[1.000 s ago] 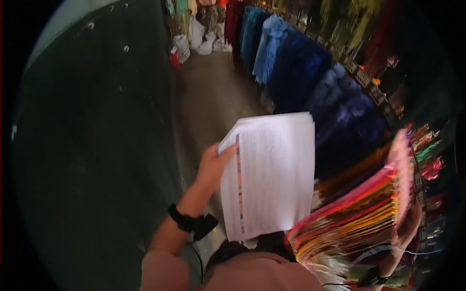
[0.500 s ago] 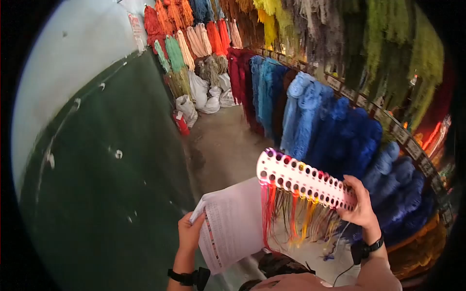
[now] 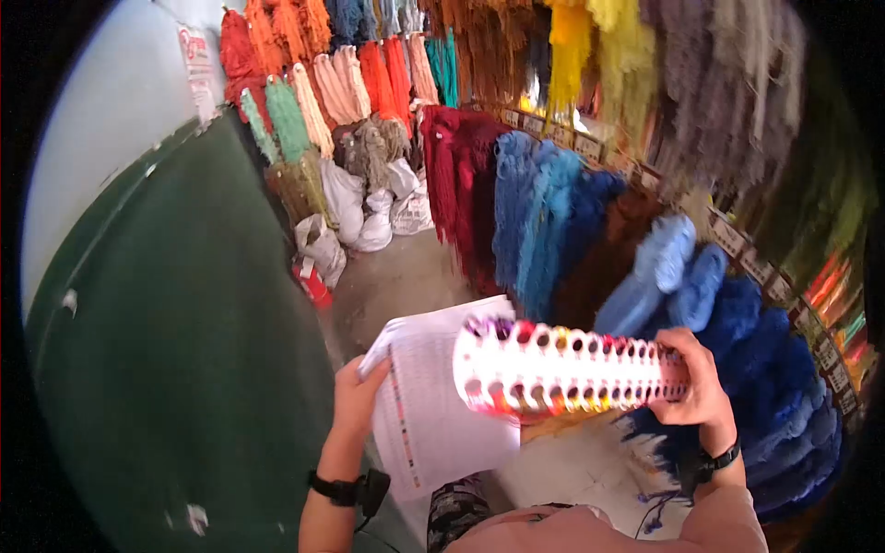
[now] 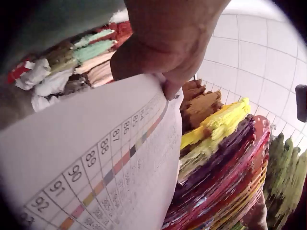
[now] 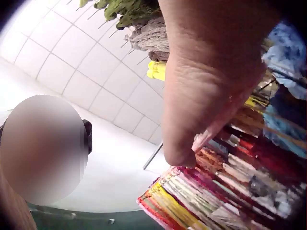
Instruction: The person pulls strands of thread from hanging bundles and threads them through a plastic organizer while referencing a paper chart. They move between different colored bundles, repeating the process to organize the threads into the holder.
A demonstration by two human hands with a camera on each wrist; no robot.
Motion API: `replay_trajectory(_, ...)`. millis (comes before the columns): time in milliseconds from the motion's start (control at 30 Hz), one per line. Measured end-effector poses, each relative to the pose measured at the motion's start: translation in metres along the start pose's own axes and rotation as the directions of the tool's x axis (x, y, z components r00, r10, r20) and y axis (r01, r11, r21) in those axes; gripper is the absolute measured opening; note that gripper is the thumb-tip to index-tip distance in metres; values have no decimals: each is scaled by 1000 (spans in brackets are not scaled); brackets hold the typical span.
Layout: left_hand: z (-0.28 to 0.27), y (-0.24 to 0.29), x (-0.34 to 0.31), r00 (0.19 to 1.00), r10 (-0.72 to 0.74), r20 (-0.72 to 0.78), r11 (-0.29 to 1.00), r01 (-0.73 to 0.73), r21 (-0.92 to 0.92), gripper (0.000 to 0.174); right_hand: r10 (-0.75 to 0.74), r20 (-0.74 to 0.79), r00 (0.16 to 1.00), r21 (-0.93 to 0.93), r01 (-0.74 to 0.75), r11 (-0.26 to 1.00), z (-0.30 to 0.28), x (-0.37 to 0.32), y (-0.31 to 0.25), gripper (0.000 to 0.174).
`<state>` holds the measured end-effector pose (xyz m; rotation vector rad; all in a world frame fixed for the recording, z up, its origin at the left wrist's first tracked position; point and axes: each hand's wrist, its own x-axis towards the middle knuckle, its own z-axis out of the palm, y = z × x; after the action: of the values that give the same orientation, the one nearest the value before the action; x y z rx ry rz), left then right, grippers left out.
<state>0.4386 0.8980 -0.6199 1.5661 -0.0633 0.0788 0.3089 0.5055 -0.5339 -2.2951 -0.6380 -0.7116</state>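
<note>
My left hand [image 3: 358, 394] pinches printed paper sheets [image 3: 438, 405] at their left edge, thumb on top. Close up in the left wrist view, the sheets [image 4: 115, 158] show a numbered table with a strip of small coloured blocks. In my right hand [image 3: 693, 380] is a long pale thread card [image 3: 562, 369], gripped at its right end. Two rows of holes run along this card, with coloured threads looped through them. It lies nearly level over the right part of the sheets, hiding some print. Its bundled threads [image 4: 225, 191] hang down in many colours in the left wrist view.
Hanging yarn skeins line the right side, with light blue ones [image 3: 650, 276] and dark red ones [image 3: 461, 184] nearest the aisle. Labels [image 3: 728, 235] run along the rack. White sacks [image 3: 346, 198] and a red object [image 3: 312, 284] stand on the floor. A green-and-white wall [image 3: 184, 313] bounds the left.
The thread card has come from the far right to over the sheets, and its face has turned more upward. The sheets have shifted left and lower. The head view has swung toward the rack.
</note>
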Motion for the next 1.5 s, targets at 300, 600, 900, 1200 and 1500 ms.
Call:
replay_trajectory(300, 94, 74, 357, 869, 193, 455, 973, -109, -204, 19, 354, -383, 853, 231, -282, 931, 59, 160, 42, 67)
replay_trajectory(600, 288, 110, 553, 776, 390, 496, 905, -224, -360, 20, 218, -598, 772, -230, -425, 875, 29, 270, 142, 58)
replay_trajectory(900, 387, 99, 624, 802, 391, 452, 900, -435, -7, 21, 753, -308, 582, -373, -801, 468, 47, 367, 297, 38)
replay_trajectory(1200, 384, 67, 653, 816, 333, 473, 875, -455, 168, 43, 925, -209, 317, -121, -947, 298, 75, 321, 339, 35)
replay_trajectory(1500, 155, -115, 681, 460, -223, 860, 905, 425, 7, 15, 195, -840, 507, -328, -760, 562, 158, 426, 236, 18)
